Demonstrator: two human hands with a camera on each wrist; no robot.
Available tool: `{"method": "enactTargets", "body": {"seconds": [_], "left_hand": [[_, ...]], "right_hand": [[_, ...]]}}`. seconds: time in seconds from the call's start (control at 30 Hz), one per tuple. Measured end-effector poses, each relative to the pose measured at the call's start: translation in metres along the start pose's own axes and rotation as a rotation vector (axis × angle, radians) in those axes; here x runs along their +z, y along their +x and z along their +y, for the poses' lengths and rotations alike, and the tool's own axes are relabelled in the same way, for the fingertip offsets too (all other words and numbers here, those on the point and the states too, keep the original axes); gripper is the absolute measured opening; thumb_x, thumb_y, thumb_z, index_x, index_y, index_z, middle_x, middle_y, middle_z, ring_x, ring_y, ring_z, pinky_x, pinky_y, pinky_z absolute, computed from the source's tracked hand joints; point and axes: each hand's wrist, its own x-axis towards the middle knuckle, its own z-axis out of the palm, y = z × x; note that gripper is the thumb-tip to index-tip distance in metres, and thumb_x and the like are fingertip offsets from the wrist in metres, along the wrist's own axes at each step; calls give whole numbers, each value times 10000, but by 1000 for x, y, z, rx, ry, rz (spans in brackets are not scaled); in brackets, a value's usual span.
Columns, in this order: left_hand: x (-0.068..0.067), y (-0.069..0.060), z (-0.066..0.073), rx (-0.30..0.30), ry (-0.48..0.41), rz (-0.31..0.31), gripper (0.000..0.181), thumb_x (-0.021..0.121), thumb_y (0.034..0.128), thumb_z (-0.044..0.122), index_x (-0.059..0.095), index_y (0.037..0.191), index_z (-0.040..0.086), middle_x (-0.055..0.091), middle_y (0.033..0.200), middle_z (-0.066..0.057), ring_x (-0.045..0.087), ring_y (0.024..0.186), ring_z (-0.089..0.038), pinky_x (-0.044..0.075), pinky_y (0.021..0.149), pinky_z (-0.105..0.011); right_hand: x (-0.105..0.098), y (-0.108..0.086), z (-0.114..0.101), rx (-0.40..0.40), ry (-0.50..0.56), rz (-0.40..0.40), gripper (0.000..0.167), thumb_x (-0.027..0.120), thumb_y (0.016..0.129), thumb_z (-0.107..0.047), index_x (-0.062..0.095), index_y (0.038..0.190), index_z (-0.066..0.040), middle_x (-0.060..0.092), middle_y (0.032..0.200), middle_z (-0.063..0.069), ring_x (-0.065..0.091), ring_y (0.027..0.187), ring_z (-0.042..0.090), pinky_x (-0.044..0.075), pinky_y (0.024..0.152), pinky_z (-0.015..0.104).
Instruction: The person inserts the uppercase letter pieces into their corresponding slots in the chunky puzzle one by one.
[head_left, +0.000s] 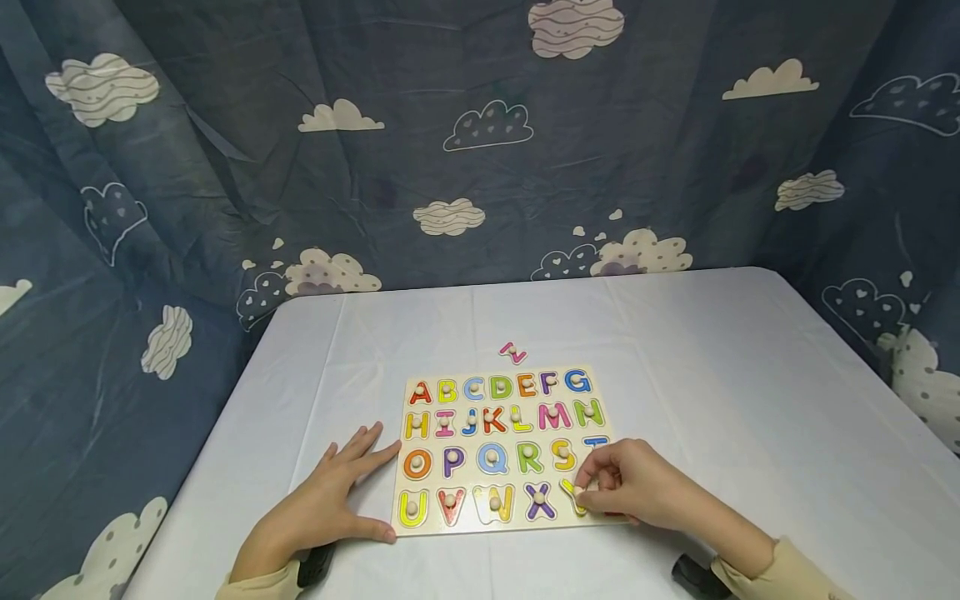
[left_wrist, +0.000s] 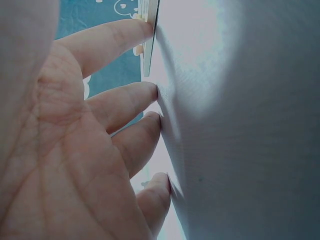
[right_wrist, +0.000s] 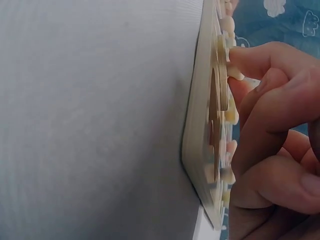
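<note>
A wooden alphabet puzzle board [head_left: 465, 523] lies on the table, with knobbed letters from A to X in its rows. Between thumb and forefinger, my right hand [head_left: 633, 487] pinches the knob of the yellow letter Y piece [head_left: 567, 486] over the bottom row's right part. In the right wrist view that piece [right_wrist: 223, 75] stands slightly off the board's face. My left hand [head_left: 326, 492] lies with fingers spread at the board's left edge, its thumb and forefinger touching it. Fingertips of that hand [left_wrist: 75, 130] rest on the cloth. My right hand partly covers the blue T.
Behind the board a pink letter Z piece [head_left: 513, 353] lies on the white tablecloth [head_left: 697, 358]. A dark curtain [head_left: 450, 75] with cloud prints hangs around the table's back and sides.
</note>
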Motion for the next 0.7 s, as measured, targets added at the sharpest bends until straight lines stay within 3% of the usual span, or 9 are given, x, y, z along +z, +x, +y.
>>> {"method": "enactTargets", "body": {"seconds": [0.43, 0.7], "left_hand": [[0, 0, 1, -6, -1, -4, 1198, 986, 575, 624, 526, 1608, 229, 288, 1776, -157, 200, 1660, -455, 107, 1296, -765], [-1, 0, 2, -9, -4, -11, 1200, 981, 578, 633, 520, 1612, 235, 281, 1780, -152, 193, 1663, -448, 103, 1299, -762]], "right_hand": [[2, -2, -3, 19, -18, -22, 155, 871, 886, -212, 738, 905, -134, 530, 606, -81, 421, 407, 29, 356, 408, 177], [-3, 0, -8, 30, -66, -34, 169, 879, 879, -249, 735, 890, -162, 530, 599, -87, 446, 430, 51, 416, 455, 209]]}}
